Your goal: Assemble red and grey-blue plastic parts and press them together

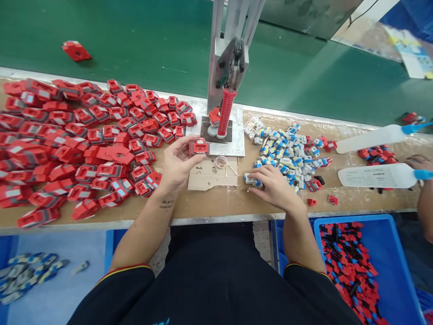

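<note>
My left hand [177, 162] holds a red plastic housing [199, 146] by its edge, just in front of the small hand press [227, 67] with its red-gripped lever [226, 113]. My right hand [272, 185] rests on the bench, its fingers closed on a small blue, white and grey part [253, 181] at the near edge of a heap of similar small parts [287, 153]. A large pile of red housings [74, 140] covers the bench to the left. A piece of cardboard [211, 175] with a small clear ring lies between my hands.
A green conveyor belt [135, 40] runs behind the bench with one red housing [76, 50] on it. Two white squeeze bottles [375, 176] lie at the right, near another person's hand [419, 161]. A blue bin [399, 271] of red and black pieces stands lower right.
</note>
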The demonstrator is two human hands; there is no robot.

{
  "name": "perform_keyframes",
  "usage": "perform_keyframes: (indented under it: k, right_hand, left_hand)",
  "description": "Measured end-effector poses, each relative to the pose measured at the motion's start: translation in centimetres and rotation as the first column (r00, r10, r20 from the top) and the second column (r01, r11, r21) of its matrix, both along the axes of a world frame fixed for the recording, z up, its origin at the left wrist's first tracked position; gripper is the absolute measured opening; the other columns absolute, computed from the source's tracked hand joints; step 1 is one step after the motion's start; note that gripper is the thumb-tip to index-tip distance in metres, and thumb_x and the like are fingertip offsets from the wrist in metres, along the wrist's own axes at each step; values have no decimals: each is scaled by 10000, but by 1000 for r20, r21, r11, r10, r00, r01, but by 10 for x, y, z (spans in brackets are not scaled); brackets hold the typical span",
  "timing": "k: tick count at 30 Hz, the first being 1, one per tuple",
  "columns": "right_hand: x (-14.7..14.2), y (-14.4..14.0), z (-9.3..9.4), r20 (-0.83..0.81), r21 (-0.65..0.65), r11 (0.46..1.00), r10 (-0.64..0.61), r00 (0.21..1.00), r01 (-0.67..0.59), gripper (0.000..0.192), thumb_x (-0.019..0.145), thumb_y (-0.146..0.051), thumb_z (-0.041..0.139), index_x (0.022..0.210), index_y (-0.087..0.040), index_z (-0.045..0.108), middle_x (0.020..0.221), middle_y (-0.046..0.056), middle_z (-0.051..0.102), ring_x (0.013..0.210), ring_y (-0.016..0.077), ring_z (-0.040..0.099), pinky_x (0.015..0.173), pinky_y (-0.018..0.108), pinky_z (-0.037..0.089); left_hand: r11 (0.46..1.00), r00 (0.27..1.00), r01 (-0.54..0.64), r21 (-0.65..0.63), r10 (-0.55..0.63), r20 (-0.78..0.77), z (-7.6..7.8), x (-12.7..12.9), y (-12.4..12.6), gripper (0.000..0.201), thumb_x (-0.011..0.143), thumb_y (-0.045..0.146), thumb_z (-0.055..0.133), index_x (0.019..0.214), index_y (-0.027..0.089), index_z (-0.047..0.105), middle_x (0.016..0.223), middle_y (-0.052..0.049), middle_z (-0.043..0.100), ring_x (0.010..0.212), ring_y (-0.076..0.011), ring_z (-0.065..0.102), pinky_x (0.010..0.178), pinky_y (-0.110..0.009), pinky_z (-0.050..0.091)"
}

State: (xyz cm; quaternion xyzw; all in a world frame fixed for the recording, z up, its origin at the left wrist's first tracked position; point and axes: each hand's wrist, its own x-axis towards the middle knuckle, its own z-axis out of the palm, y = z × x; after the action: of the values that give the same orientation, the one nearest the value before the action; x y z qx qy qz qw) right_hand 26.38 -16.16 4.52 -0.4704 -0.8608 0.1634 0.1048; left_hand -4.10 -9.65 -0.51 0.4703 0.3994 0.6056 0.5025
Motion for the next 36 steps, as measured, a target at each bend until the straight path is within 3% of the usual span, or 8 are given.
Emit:
perform_keyframes:
  k: [3,8,15,19,22,26,31,36]
  right_hand:
    - [7,-20,-8,18,72,994,-89,996,88,253,968,-332,692,1208,-260,725,1301,121,757,1208,346,638,1013,529,509]
    - [22,-42,-9,-79,278,910,-299,951,309,258,990,-378,672,1226,-284,722,1243,106,772,1157,321,670,1043,528,495]
    - [-18,-27,-35,194,281,948,-209,959,150,213,1045,-326,592,1156,-326,774,1345,51,767,1280,299,596,1052,465,388]
    - [-9,-26,-37,169,289,936,-257,952,201,193,1045,-290,585,1061,-276,777,1203,55,811,1180,278,624,1005,450,371]
    - [5,-23,-26,124,239,951,-232,965,198,176,1020,-338,622,1095,-287,773,1264,71,787,1194,299,619,996,460,391]
    - [15,21,-4,74,240,919,-338,938,312,296,1053,-406,533,1220,-280,743,1326,106,738,1246,323,601,1027,483,412]
    - [11,94,6,427,189,908,-418,802,373,344,1056,-315,463,1133,-196,776,1199,176,751,1207,367,588,1018,491,397]
    - [2,111,3,524,131,911,-398,753,390,344,1015,-226,475,1089,-159,804,1230,197,759,1255,365,577,1027,466,395]
  left_hand:
    - [1000,1000,13,-10,-13,-7,2,-1,-1,603,642,512,998,1125,249,752,1083,-61,796,996,-213,785,902,-343,668]
    - [999,999,51,-14,-51,-2,5,-3,-3,524,711,489,963,1139,277,749,1044,-45,796,944,-200,779,847,-335,670]
    - [998,997,60,-9,-60,53,10,2,-6,476,672,398,998,1083,277,790,929,-10,781,816,-159,747,778,-295,659]
    - [999,997,34,-24,-32,67,12,-1,-4,467,649,369,1007,1059,282,800,929,-5,782,804,-147,740,773,-283,656]
    - [999,997,31,-40,-28,67,11,0,-4,480,639,375,1008,1060,279,799,927,-8,784,802,-149,742,755,-278,648]
    - [997,998,51,-53,-49,42,10,4,-6,512,624,398,1012,1063,255,792,937,-23,789,800,-147,745,708,-248,623]
    - [999,1000,20,-40,-20,11,11,4,-4,529,608,426,1008,1047,237,782,913,-27,790,802,-160,756,733,-266,637]
    - [999,999,34,-18,-35,-15,13,2,-3,541,611,426,998,1054,208,777,918,-45,799,811,-175,773,735,-273,650]
